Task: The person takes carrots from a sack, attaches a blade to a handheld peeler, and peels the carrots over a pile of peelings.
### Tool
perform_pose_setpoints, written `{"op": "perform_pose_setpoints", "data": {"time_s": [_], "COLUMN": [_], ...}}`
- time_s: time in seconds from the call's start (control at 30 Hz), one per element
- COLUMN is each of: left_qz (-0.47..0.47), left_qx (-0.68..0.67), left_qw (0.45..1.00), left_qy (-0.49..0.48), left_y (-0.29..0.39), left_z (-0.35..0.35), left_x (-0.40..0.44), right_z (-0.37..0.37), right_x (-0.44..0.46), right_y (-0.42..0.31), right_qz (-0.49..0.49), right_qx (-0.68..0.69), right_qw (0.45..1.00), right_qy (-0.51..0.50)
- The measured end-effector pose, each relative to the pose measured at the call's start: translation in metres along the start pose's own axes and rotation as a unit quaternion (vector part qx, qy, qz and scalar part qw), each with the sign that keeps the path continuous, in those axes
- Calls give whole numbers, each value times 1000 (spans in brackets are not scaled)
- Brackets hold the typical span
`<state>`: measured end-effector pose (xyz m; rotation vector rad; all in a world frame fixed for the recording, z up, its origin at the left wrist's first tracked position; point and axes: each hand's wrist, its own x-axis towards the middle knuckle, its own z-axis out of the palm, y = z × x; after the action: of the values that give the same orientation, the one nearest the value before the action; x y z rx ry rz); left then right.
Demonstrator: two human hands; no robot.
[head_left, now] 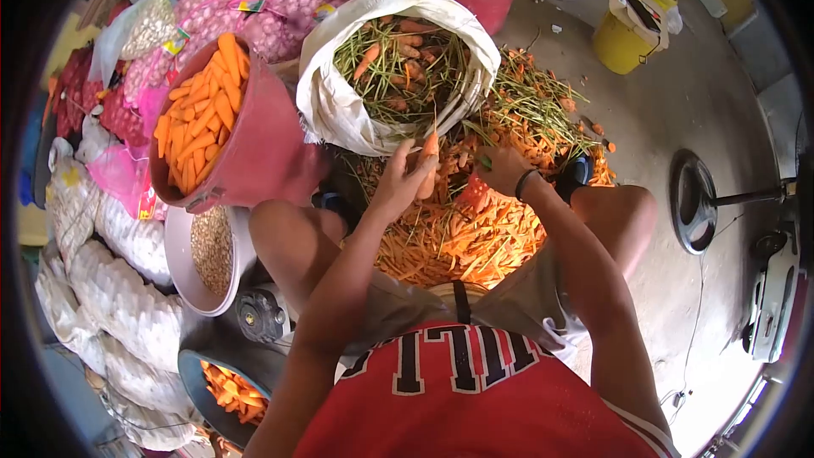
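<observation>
An orange carrot [427, 168] stands upright in my left hand [397, 182], its thin root tip pointing up. The fingers are wrapped around it, just in front of the open white sack [318, 89]. To the right, my right hand [506, 171] is closed on a small green tool [484, 162], mostly hidden by the fingers. Below that hand is a red piece [473, 193] whose kind I cannot make out. Inside the sack lie unpeeled carrots [409, 51] with green stalks. A heap of orange peelings [462, 246] covers the floor between my legs.
A pink tub [271, 157] of peeled carrots [203, 110] stands left, near a white tub [180, 259]. A dark bucket [191, 373] holds more carrots. Pink mesh bags [280, 8] and white sacks [127, 305] line the left. A yellow bucket [615, 42] and fan base [694, 202] stand right.
</observation>
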<state>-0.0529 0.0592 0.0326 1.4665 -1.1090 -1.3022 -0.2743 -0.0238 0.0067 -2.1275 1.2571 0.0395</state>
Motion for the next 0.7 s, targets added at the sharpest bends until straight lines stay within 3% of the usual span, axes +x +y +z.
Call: {"op": "perform_pose_setpoints", "data": {"time_s": [0.07, 0.1, 0.2, 0.33, 0.43, 0.5, 0.57, 0.67, 0.7], "left_qz": [10, 51, 127, 166, 107, 18, -67, -103, -125], "left_qx": [-11, 88, 103, 130, 61, -129, -299, -372, -372], "left_qw": [1000, 995, 986, 977, 992, 991, 952, 923, 920], "left_qy": [-23, 1, -22, -16, -40, -16, 3, -7, -5], "left_y": [-17, -19, -28, -18, -9, 0, 9, 4, -1], "left_z": [-3, -1, 11, 26, 28, 28, 19, 3, 1], "left_x": [11, 14, 19, 8, 5, 6, -2, -12, -11], "right_z": [-15, -14, 2, 14, 31, 19, -7, -16, -24], "right_x": [-17, -18, -18, -13, 4, -1, -16, -20, -27], "right_y": [-19, -21, -25, -21, 27, 32, 8, -5, -19], "right_qz": [-17, -12, -91, -69, 11, 0, -10, -108, -98], "right_qx": [69, 81, 95, 82, -35, 1, 89, 212, 209], "right_qw": [995, 995, 982, 988, 999, 1000, 995, 959, 963], "right_qy": [66, 59, 134, 113, -15, 4, 44, 157, 140]}}
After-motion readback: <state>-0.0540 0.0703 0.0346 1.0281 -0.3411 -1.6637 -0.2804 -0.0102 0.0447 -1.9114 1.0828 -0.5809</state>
